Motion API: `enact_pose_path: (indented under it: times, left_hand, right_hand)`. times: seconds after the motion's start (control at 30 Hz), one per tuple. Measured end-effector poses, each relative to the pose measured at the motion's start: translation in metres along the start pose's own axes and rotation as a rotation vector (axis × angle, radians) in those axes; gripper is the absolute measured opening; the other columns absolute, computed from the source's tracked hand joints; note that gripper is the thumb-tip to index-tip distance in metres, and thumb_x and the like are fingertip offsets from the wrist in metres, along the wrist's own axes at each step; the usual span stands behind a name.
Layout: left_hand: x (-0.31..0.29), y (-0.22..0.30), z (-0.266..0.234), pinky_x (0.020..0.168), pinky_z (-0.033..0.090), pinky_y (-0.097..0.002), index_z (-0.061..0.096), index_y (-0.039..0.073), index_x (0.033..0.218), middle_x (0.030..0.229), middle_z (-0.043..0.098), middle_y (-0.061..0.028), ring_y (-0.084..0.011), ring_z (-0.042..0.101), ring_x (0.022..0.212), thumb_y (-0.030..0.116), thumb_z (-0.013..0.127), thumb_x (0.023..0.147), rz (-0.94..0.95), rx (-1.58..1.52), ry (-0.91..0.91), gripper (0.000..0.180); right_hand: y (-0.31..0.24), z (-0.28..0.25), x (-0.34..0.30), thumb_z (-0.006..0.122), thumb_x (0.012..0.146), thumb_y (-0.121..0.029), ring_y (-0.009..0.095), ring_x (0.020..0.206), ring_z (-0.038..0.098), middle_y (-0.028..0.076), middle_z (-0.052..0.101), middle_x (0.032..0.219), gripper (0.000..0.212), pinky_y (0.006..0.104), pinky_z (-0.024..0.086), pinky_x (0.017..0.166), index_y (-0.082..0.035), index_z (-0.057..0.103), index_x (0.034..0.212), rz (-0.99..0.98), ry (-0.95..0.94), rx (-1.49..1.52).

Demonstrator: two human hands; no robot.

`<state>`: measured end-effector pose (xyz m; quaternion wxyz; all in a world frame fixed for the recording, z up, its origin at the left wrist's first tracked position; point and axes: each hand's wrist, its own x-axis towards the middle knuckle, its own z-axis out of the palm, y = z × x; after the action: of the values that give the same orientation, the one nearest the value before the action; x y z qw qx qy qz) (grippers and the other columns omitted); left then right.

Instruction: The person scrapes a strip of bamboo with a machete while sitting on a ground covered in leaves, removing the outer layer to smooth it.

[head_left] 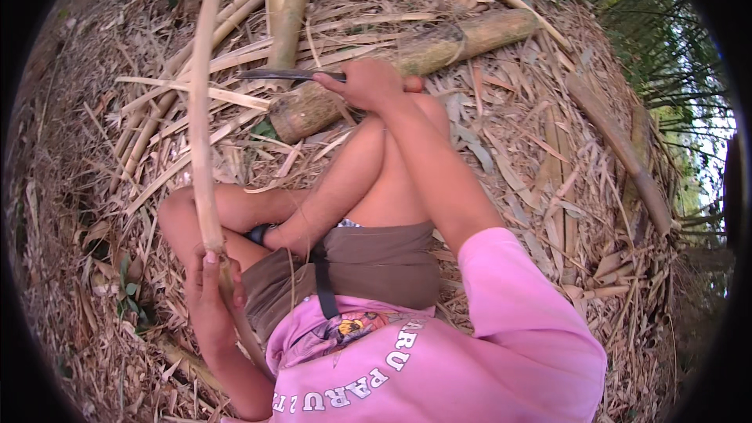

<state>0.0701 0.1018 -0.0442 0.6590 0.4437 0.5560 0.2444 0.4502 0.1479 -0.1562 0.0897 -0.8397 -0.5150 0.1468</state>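
My left hand [213, 282] is closed round the lower part of a long pale bamboo strip [200, 117], which rises past my bent knee toward the far left. In my right hand [373, 84] is a knife, its dark narrow blade [286, 74] pointing left. That hand is above my crossed legs, close to a thick bamboo log [462, 39] lying on the ground. Most of the knife's handle is hidden in my fist. The blade and the strip are apart.
Several split bamboo strips [235, 59] lie crossed at the far left, beside an upright-looking bamboo pole [291, 12]. Dry leaves and shavings [517, 157] cover the ground. A brown stick [619, 149] lies at the right, with green bamboo growth [627, 16] beyond.
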Motion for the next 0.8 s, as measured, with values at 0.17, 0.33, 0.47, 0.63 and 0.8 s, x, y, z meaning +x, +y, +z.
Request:
enact_pose_path:
  times: [0.17, 0.33, 0.47, 0.63, 0.8]
  left_hand:
    - [0.000, 0.003, 0.004, 0.044, 0.035, -0.0185, 0.054, 0.005, 0.113, 0.074, 0.056, -0.0019, -0.0060, 0.043, 0.049, 0.029, 0.046, 0.105, -0.023, 0.016, -0.086, 0.026]
    - [0.003, -0.005, -0.001, 0.044, 0.034, -0.0185, 0.055, 0.006, 0.117, 0.073, 0.055, -0.0031, -0.0059, 0.043, 0.049, 0.028, 0.044, 0.106, -0.030, -0.011, -0.135, 0.028]
    - [0.002, -0.009, -0.008, 0.044, 0.033, -0.0187, 0.055, 0.006, 0.116, 0.072, 0.053, -0.0030, -0.0058, 0.042, 0.049, 0.029, 0.044, 0.106, -0.055, -0.059, -0.100, 0.028]
    - [0.003, -0.008, -0.017, 0.042, 0.031, -0.0191, 0.055, 0.007, 0.112, 0.070, 0.051, -0.0013, -0.0052, 0.040, 0.047, 0.030, 0.044, 0.106, -0.076, -0.112, -0.065, 0.026]
    - [0.004, -0.009, -0.033, 0.039, 0.029, -0.0197, 0.055, 0.008, 0.111, 0.068, 0.050, 0.0004, -0.0048, 0.036, 0.044, 0.031, 0.045, 0.105, -0.074, 0.006, -0.022, 0.025]
  right_hand:
    - [-0.002, -0.006, -0.005, 0.039, 0.084, -0.081, 0.040, 0.085, 0.068, 0.020, 0.070, 0.084, 0.082, 0.0504, 0.051, 0.074, -0.006, 0.072, 0.089, 0.078, -0.016, 0.037]
    - [0.001, -0.006, -0.005, 0.039, 0.084, -0.082, 0.039, 0.086, 0.068, 0.021, 0.070, 0.086, 0.084, 0.0503, 0.052, 0.075, -0.005, 0.072, 0.087, 0.062, 0.042, 0.033]
    - [-0.001, 0.000, -0.003, 0.040, 0.085, -0.081, 0.042, 0.085, 0.067, 0.022, 0.070, 0.084, 0.082, 0.0517, 0.051, 0.075, -0.005, 0.071, 0.089, 0.050, 0.167, -0.024]
    - [0.017, -0.010, -0.004, 0.042, 0.091, -0.072, 0.044, 0.079, 0.064, 0.021, 0.067, 0.078, 0.067, 0.0505, 0.048, 0.070, -0.010, 0.069, 0.089, 0.197, 0.394, 0.097]
    - [0.020, 0.000, -0.010, 0.043, 0.093, -0.068, 0.045, 0.075, 0.063, 0.022, 0.064, 0.073, 0.064, 0.0531, 0.046, 0.064, -0.009, 0.065, 0.086, 0.085, 0.549, 0.172]
